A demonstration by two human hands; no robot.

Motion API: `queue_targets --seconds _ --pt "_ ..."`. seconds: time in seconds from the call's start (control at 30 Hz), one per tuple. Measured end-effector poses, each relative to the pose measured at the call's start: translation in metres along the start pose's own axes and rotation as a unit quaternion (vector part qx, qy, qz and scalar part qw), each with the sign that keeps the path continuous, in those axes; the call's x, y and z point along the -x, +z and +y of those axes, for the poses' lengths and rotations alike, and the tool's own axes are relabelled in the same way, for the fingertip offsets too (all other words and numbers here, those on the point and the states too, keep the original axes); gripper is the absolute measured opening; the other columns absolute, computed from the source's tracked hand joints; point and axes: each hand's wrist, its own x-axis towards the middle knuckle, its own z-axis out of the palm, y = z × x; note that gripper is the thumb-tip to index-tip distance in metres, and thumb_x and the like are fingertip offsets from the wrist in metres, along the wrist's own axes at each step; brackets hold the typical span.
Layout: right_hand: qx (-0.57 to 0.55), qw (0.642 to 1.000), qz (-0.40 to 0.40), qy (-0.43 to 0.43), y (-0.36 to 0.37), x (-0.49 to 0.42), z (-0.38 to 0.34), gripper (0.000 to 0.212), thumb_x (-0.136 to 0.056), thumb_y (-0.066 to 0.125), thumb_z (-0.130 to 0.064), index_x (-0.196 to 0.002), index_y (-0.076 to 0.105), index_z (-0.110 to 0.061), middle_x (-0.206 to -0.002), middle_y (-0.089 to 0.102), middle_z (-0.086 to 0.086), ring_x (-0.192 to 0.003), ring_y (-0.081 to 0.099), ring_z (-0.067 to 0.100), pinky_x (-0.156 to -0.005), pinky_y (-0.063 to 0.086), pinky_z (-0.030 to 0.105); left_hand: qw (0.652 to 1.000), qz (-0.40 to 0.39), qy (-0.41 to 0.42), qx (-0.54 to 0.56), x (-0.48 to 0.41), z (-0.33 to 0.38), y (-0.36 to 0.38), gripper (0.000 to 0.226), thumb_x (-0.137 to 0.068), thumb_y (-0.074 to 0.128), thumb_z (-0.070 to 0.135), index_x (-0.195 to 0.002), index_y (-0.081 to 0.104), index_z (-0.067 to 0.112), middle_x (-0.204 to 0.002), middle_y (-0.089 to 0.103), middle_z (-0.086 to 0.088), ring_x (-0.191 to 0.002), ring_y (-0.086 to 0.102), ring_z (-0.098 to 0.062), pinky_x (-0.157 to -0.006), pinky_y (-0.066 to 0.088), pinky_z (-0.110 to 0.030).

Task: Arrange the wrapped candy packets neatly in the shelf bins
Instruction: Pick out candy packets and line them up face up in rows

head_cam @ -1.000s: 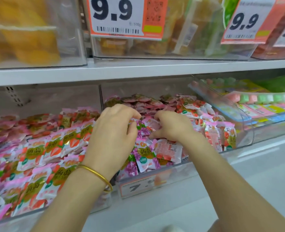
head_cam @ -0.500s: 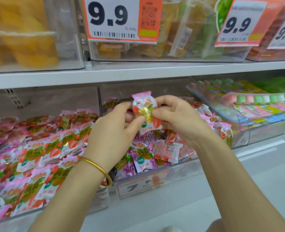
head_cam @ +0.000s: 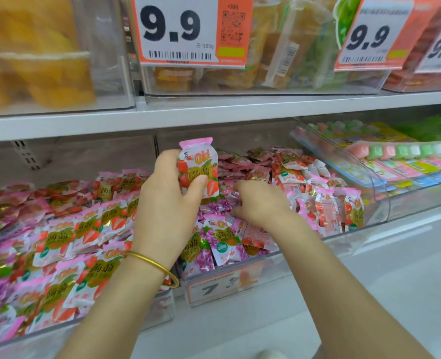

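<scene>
1. My left hand (head_cam: pixel 167 206) grips one strawberry packet (head_cam: pixel 201 164) and holds it upright, raised above the packets in the middle bin (head_cam: pixel 279 268). The thumb lies across the packet's front and the fingers are curled round behind it.
2. My right hand (head_cam: pixel 262 203) sits low in the middle bin, just right of the left hand. Its fingers are curled down into the heap. The fingertips are buried among the wrappers, so I cannot tell whether they have hold of a packet.
3. The middle bin holds a loose, mixed heap. There are grape packets (head_cam: pixel 214 242) at the near front, and red-and-pink ones toward the right side and the far end.
4. The left bin (head_cam: pixel 159 309) is full of strawberry packets in overlapping rows (head_cam: pixel 84 237), most of them face up.
5. A gold bangle (head_cam: pixel 154 264) circles my left wrist.
6. A price label (head_cam: pixel 219 286) starting with 7 is on the near front wall of the middle bin.
7. To the right, a tilted clear bin (head_cam: pixel 380 203) carries pastel pink and green sweets.
8. On the shelf (head_cam: pixel 240 110) above stand clear tubs of yellow and orange goods, with a 9.9 price tag (head_cam: pixel 180 32) in front.
</scene>
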Motion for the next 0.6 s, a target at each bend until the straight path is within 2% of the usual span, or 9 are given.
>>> queue_targets --seconds 0.07,0.2,0.3,0.43,0.5,0.6 --pt "-0.04 0.999 -0.017 0.001 -0.002 0.0 0.003 0.048 -0.085 0.066 -0.029 -0.126 0.047 -0.013 -0.114 0.061 0.006 -0.105 0.058 0.029 -0.086 0.045 0.035 1.0 0.002 0.001 0.006 0.0 -0.001 0.0 0.023 -0.087 0.061 0.024 -0.106 0.048 0.023 -0.081 0.056 0.018 -0.079 0.054 0.01 -0.063 0.043 -0.009" --pt "-0.092 0.995 -0.031 0.004 0.0 0.001 0.005 0.06 -0.079 0.073 -0.028 -0.128 0.043 -0.012 -0.101 0.062 0.006 -0.093 0.06 0.028 -0.082 0.05 0.04 1.0 0.002 0.002 0.017 -0.001 -0.003 0.001 0.023 -0.087 0.061 0.023 -0.105 0.049 0.023 -0.083 0.056 0.019 -0.087 0.051 0.013 -0.066 0.043 -0.008" --pt "-0.149 0.988 -0.008 0.028 0.003 -0.003 0.005 0.057 -0.08 0.072 -0.02 -0.126 0.04 -0.01 -0.093 0.063 0.007 -0.087 0.062 0.029 -0.082 0.051 0.045 1.0 0.001 0.001 0.024 -0.001 -0.003 0.001 0.023 -0.087 0.062 0.023 -0.105 0.048 0.025 -0.083 0.056 0.02 -0.085 0.054 0.012 -0.066 0.044 -0.009" --pt "-0.179 0.983 0.022 0.043 0.008 -0.006 0.002 0.048 -0.083 0.064 -0.005 -0.125 0.04 -0.007 -0.093 0.061 0.012 -0.087 0.061 0.031 -0.082 0.052 0.048 1.0 -0.001 0.003 0.019 0.0 -0.004 0.001 0.023 -0.087 0.061 0.024 -0.104 0.046 0.027 -0.082 0.055 0.021 -0.076 0.053 0.016 -0.065 0.044 -0.008" --pt "-0.201 0.977 0.042 0.046 0.007 -0.006 0.001 0.042 -0.084 0.061 -0.003 -0.122 0.042 -0.006 -0.095 0.058 0.01 -0.088 0.059 0.029 -0.082 0.052 0.045 1.0 0.0 0.001 0.022 0.0 -0.005 0.001 0.023 -0.087 0.061 0.023 -0.103 0.046 0.027 -0.082 0.055 0.02 -0.077 0.052 0.017 -0.064 0.043 -0.006" --pt "-0.229 0.962 0.136 0.059 -0.002 -0.004 0.007 0.031 -0.085 0.059 -0.005 -0.114 0.048 -0.005 -0.094 0.06 0.009 -0.084 0.057 0.026 -0.074 0.052 0.038 1.0 -0.001 -0.001 0.03 0.0 -0.005 0.001 0.023 -0.087 0.061 0.023 -0.105 0.048 0.026 -0.083 0.056 0.019 -0.08 0.053 0.015 -0.064 0.042 -0.005"
